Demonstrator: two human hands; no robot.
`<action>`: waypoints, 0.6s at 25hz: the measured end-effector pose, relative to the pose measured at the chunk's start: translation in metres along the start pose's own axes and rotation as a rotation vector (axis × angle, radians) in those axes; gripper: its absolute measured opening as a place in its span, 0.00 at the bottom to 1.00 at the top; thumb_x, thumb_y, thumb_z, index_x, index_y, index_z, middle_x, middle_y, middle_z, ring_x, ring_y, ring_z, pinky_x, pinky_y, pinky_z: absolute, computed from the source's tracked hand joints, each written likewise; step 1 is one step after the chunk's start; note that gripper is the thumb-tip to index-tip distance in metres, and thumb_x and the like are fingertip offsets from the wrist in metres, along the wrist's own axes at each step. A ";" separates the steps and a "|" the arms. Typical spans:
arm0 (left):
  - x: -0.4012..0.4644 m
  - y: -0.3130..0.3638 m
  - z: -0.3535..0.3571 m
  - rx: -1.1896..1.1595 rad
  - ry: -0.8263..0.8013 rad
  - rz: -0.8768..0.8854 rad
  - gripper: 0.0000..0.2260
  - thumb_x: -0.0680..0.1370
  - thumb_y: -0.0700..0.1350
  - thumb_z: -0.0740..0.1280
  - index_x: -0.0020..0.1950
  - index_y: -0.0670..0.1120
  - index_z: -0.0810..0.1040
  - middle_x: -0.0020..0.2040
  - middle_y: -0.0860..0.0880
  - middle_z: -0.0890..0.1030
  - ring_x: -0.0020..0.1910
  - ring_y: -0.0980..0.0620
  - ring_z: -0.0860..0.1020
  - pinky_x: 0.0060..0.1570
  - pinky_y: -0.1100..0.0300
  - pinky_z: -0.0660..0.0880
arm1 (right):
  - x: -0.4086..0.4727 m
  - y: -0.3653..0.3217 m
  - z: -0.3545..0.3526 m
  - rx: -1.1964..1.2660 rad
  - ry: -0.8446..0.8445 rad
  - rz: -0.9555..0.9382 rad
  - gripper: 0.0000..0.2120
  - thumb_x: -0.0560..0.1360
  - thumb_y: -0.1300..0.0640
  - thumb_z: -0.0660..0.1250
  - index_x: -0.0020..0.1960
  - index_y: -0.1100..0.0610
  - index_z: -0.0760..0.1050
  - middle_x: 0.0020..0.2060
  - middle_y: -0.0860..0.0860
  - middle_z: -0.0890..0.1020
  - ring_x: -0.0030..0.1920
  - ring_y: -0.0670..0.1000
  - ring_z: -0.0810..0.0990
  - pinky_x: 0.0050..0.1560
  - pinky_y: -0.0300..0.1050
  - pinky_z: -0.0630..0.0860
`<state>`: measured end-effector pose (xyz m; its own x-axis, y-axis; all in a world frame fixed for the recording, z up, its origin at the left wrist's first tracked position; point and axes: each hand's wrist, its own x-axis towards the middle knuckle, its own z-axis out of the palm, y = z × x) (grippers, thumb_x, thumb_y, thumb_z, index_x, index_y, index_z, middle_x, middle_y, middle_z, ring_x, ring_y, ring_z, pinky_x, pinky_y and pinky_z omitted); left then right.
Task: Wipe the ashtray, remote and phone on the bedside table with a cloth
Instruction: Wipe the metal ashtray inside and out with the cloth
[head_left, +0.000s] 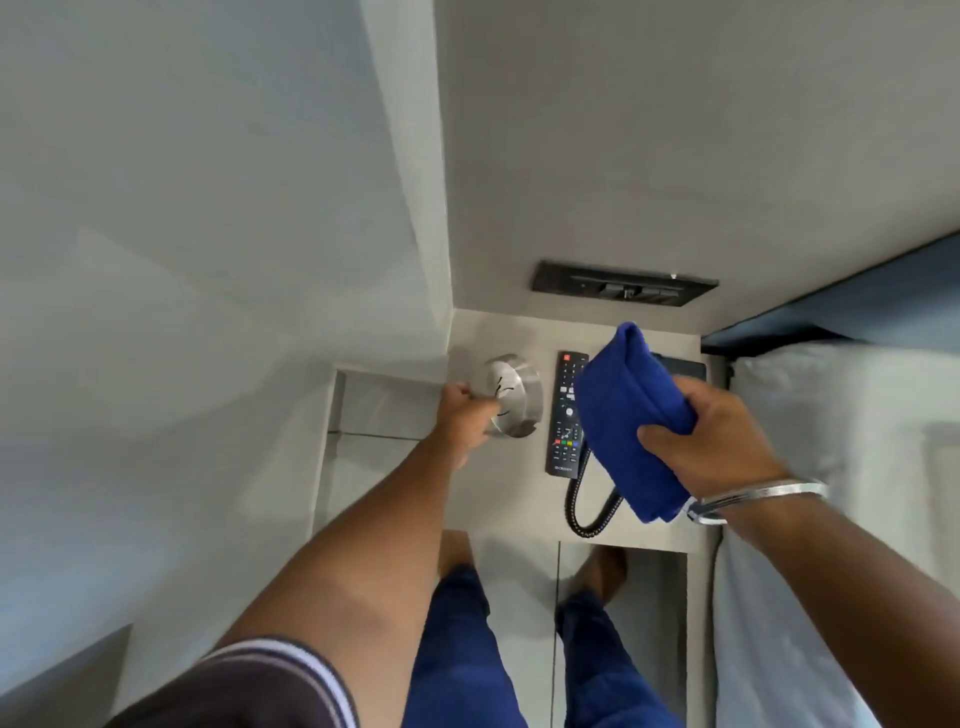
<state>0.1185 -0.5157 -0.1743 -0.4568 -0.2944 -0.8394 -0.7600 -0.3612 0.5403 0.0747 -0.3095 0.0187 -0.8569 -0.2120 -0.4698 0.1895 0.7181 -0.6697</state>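
Left hand (462, 415) at near rim of steel ashtray (514, 395), fingers curled onto edge, apparently steadying or tilting it for wiping. Right hand (717, 436) clenched around folded blue cloth (628, 410), held above desk (509, 499), not yet touching anything. Remote (566, 415) lies flat just right of ashtray. Phone (685, 369) mostly hidden behind cloth; coiled cord (587, 514) trails toward front edge. Pale desk fills wall corner; dark switch panel (623, 288) on wall above; white bed (841, 493) at right.
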 end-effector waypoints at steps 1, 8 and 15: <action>-0.029 0.016 -0.004 -0.072 -0.083 0.017 0.16 0.73 0.34 0.68 0.58 0.48 0.72 0.52 0.47 0.77 0.51 0.46 0.80 0.42 0.49 0.83 | -0.014 -0.021 -0.012 -0.072 0.048 -0.102 0.12 0.69 0.66 0.67 0.43 0.49 0.74 0.33 0.48 0.79 0.34 0.44 0.77 0.31 0.32 0.72; -0.190 0.119 -0.018 -0.546 -0.776 0.285 0.27 0.71 0.36 0.66 0.70 0.44 0.73 0.64 0.40 0.79 0.61 0.37 0.78 0.61 0.34 0.74 | -0.086 -0.145 -0.077 -0.796 0.158 -0.625 0.24 0.71 0.57 0.64 0.67 0.48 0.71 0.66 0.51 0.76 0.58 0.59 0.78 0.52 0.57 0.77; -0.309 0.210 0.004 -0.840 -1.002 0.363 0.31 0.73 0.60 0.71 0.69 0.42 0.77 0.68 0.39 0.77 0.68 0.37 0.74 0.68 0.41 0.69 | -0.142 -0.212 -0.151 -0.959 0.201 -0.890 0.37 0.72 0.28 0.45 0.64 0.51 0.73 0.66 0.51 0.76 0.69 0.56 0.70 0.72 0.52 0.59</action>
<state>0.0980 -0.4967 0.1986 -0.9804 0.1473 -0.1305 -0.1813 -0.9339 0.3081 0.0841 -0.3318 0.3145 -0.5826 -0.8102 0.0640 -0.8117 0.5841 0.0054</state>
